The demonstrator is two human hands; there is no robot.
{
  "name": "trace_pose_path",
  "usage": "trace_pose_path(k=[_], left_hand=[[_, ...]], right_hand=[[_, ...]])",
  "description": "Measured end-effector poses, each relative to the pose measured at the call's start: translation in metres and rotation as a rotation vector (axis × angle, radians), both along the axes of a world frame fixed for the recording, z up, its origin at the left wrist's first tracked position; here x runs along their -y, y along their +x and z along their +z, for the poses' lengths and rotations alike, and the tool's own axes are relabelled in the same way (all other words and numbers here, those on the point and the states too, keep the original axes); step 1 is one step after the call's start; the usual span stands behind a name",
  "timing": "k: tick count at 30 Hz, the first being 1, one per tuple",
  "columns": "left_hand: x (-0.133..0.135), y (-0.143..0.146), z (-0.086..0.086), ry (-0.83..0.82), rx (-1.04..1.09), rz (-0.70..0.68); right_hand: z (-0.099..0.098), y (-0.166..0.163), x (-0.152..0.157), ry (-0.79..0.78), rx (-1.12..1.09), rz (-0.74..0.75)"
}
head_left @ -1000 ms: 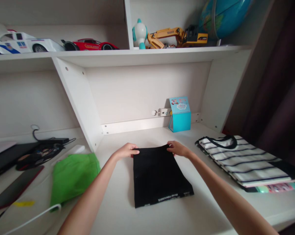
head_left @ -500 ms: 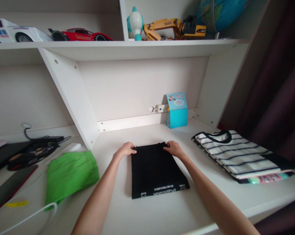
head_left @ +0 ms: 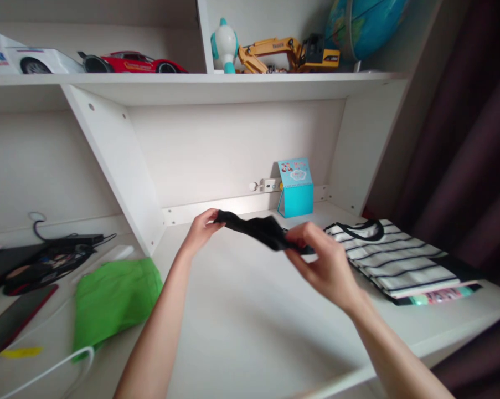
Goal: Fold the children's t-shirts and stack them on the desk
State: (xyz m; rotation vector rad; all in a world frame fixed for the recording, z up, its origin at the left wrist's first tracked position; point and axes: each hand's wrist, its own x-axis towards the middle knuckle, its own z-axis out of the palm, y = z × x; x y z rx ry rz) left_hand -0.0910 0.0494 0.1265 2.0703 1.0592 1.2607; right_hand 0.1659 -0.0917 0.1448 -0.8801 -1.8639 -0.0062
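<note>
A folded black garment point(head_left: 256, 229) hangs above the white desk, seen nearly edge-on between my two hands. My left hand point(head_left: 203, 230) pinches its left end between thumb and fingers. At the other end, my right hand point(head_left: 322, 260) grips the cloth, nearer to me and slightly lower. Which kind of garment it is cannot be made out. To the right of my right hand lies a folded white shirt with dark stripes point(head_left: 399, 257), on top of other folded cloth. A folded green cloth point(head_left: 114, 302) rests to the left of my left forearm.
A blue desk calendar point(head_left: 296, 188) stands at the back by a power strip point(head_left: 270, 185). Dark devices and cables point(head_left: 54, 260) crowd the left side. Toys, including a yellow excavator point(head_left: 289, 54) and a red car point(head_left: 135, 62), sit on the shelf above.
The black garment, which lay flat on the desk, has been lifted and tilted edge-on. My right hand has come up and towards me; my left hand has risen slightly.
</note>
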Motion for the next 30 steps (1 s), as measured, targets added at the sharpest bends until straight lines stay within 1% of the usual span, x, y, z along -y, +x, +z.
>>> trace_pose_path(k=[1,3,4,5,6,8,10,12,13,15,17,19,20,22,24,25,27,29,30], left_hand=[[-0.004,-0.004,-0.008,-0.029,-0.064,-0.005],[-0.014,-0.013,-0.028,-0.110,-0.296,0.037],[-0.018,-0.017,-0.037,-0.150,-0.427,0.075],[-0.020,-0.019,-0.043,-0.182,-0.539,0.115],[-0.020,-0.020,-0.047,-0.207,-0.614,0.150],[-0.014,-0.012,-0.046,-0.213,-0.661,0.166],[0.004,0.007,-0.038,-0.171,-0.679,0.107],[0.031,0.033,-0.033,-0.132,-0.740,0.000],[0.047,0.046,-0.034,-0.136,-0.788,-0.059],[0.077,0.066,-0.042,-0.185,-0.919,-0.133],[0.096,0.075,-0.057,-0.211,-1.039,-0.153],[0.100,0.073,-0.073,-0.162,-1.083,-0.112],[0.097,0.069,-0.080,-0.125,-1.079,-0.067],[0.084,0.060,-0.089,-0.091,-1.042,0.076],[0.069,0.052,-0.095,-0.149,-0.997,0.195],[0.064,0.049,-0.098,-0.199,-0.977,0.208],[0.058,0.047,-0.103,-0.274,-0.947,0.172],[0.058,0.049,-0.108,-0.294,-0.936,0.149],[0.059,0.051,-0.109,-0.291,-0.932,0.161]], right_hand=[[-0.002,-0.008,0.012,-0.035,0.119,0.107],[-0.010,-0.018,0.024,-0.155,0.347,0.326],[-0.016,-0.019,0.024,-0.228,0.429,0.398],[-0.022,-0.017,0.020,-0.297,0.476,0.430],[-0.029,-0.012,0.013,-0.354,0.486,0.416],[-0.047,0.003,-0.010,-0.431,0.459,0.278],[-0.070,0.021,-0.036,-0.475,0.483,0.110],[-0.095,0.033,-0.054,-0.517,0.570,0.002],[-0.106,0.037,-0.058,-0.529,0.616,-0.036],[-0.120,0.036,-0.052,-0.522,0.681,-0.137],[-0.123,0.027,-0.031,-0.487,0.719,-0.291],[-0.117,0.013,-0.005,-0.465,0.757,-0.448],[-0.112,0.007,0.007,-0.468,0.770,-0.491],[-0.104,-0.001,0.022,-0.502,0.765,-0.481],[-0.101,-0.002,0.020,-0.524,0.715,-0.429],[-0.102,0.001,0.013,-0.528,0.683,-0.412],[-0.110,0.009,-0.009,-0.564,0.636,-0.398],[-0.121,0.018,-0.036,-0.654,0.630,-0.334],[-0.126,0.022,-0.047,-0.702,0.636,-0.285]])
